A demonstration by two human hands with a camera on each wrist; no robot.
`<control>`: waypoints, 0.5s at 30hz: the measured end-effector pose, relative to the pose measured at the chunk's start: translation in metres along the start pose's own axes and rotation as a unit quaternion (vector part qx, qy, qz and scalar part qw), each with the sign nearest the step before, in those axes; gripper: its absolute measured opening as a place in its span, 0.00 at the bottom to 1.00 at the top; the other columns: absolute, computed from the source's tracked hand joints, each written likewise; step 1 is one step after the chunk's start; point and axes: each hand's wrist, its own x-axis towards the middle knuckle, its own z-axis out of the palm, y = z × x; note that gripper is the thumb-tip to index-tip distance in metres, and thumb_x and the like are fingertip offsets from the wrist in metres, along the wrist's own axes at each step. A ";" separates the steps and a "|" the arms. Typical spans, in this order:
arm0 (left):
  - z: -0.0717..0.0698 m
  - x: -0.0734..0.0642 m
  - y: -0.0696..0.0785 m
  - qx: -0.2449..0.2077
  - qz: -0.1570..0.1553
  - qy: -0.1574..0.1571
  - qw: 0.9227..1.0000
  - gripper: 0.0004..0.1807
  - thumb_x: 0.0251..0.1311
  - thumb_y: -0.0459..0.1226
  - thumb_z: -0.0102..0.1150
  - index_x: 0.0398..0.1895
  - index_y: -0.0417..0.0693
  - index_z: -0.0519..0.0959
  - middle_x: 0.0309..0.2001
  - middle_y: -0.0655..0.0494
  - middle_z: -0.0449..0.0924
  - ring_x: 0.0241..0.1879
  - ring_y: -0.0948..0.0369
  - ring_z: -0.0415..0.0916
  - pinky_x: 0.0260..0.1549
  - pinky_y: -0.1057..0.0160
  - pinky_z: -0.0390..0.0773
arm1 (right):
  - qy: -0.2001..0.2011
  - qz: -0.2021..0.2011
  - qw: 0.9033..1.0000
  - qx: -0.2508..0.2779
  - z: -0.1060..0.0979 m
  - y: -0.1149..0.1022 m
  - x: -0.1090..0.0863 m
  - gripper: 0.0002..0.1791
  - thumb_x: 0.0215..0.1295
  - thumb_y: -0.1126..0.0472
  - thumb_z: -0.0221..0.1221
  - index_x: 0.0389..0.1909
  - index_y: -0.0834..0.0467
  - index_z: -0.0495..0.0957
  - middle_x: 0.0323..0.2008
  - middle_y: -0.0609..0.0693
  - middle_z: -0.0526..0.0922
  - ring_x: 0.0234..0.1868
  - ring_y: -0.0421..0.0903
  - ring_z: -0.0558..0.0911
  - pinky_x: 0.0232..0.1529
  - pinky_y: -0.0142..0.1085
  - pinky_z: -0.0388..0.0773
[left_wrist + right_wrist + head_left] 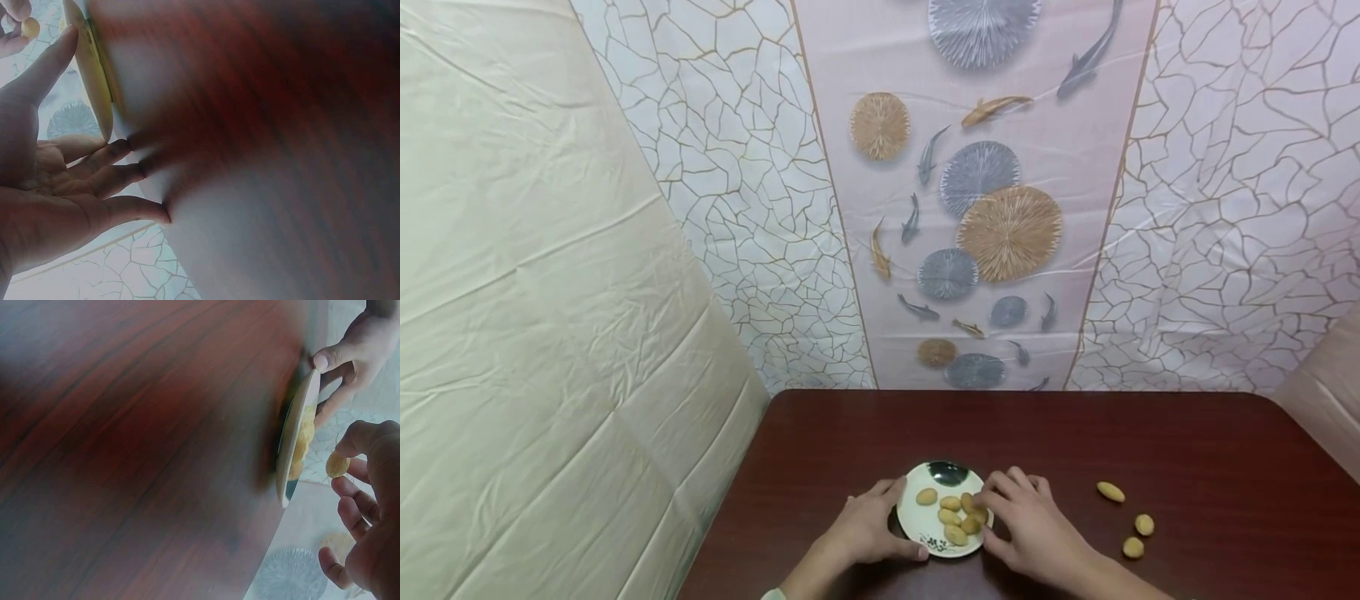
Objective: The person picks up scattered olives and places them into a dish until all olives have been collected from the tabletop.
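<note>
In the head view, a small white plate [913, 523] with a dark green patch and a flower print stands on the table. Several small yellow-brown oval pieces [950, 517], potato-like in look, lie on it. My left hand [874, 523] holds the plate's left side, thumb at the near rim and index finger farther round. From the right, my right hand [1028, 527] reaches over the plate. Its thumb and finger pinch a small yellow-brown round piece [337, 464], which the right wrist view shows apart from the heap.
Right of the right hand, an elongated yellow-brown piece [1110, 492] and two round ones, a farther piece [1144, 525] and a nearer piece [1132, 547], lie on the dark red-brown table [820, 442]. Behind the table hangs a patterned cloth [947, 350]; a pale cloth [625, 350] hangs at left.
</note>
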 end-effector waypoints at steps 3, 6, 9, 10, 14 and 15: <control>-0.001 0.000 0.001 0.002 0.001 0.001 1.000 0.66 0.49 0.62 0.86 0.86 0.44 0.65 0.80 0.42 0.73 0.77 0.35 0.73 0.76 0.21 0.66 | -0.002 -0.009 1.000 0.015 0.003 -0.005 0.004 0.16 0.61 0.57 0.79 0.47 0.40 0.88 0.44 0.33 0.79 0.44 0.32 0.67 0.47 0.53 0.75; -0.001 0.000 0.001 0.004 0.001 0.003 1.000 0.66 0.49 0.62 0.86 0.86 0.45 0.65 0.79 0.43 0.74 0.76 0.36 0.74 0.75 0.21 0.66 | 0.001 -0.018 1.000 0.025 0.006 -0.008 0.008 0.15 0.62 0.58 0.79 0.46 0.39 0.88 0.44 0.31 0.79 0.44 0.32 0.66 0.46 0.51 0.73; -0.001 0.000 0.001 0.005 0.002 0.004 1.000 0.65 0.49 0.62 0.86 0.86 0.45 0.65 0.79 0.43 0.74 0.76 0.36 0.74 0.75 0.22 0.66 | 0.010 -0.031 0.999 0.022 0.010 -0.011 0.010 0.15 0.61 0.58 0.79 0.45 0.40 0.88 0.44 0.31 0.79 0.44 0.32 0.66 0.46 0.49 0.73; -0.001 0.000 0.001 0.004 0.002 0.004 1.000 0.66 0.48 0.62 0.86 0.86 0.45 0.65 0.79 0.43 0.74 0.76 0.36 0.74 0.75 0.21 0.66 | 0.011 -0.034 0.999 0.020 0.011 -0.012 0.011 0.15 0.61 0.57 0.79 0.45 0.40 0.88 0.44 0.31 0.79 0.44 0.32 0.66 0.46 0.48 0.73; -0.001 0.001 0.000 0.007 0.002 0.002 1.000 0.66 0.48 0.63 0.86 0.87 0.44 0.65 0.80 0.42 0.73 0.77 0.36 0.73 0.75 0.21 0.66 | -0.003 -0.038 0.999 0.023 0.013 -0.015 0.013 0.14 0.62 0.56 0.79 0.46 0.41 0.89 0.45 0.32 0.80 0.45 0.32 0.67 0.46 0.49 0.74; 0.000 0.001 0.000 0.009 0.003 0.002 1.000 0.66 0.49 0.63 0.86 0.87 0.44 0.64 0.80 0.42 0.73 0.76 0.36 0.73 0.75 0.21 0.66 | -0.010 -0.035 0.999 0.027 0.013 -0.015 0.014 0.14 0.63 0.56 0.79 0.47 0.42 0.88 0.46 0.32 0.80 0.45 0.33 0.67 0.47 0.50 0.74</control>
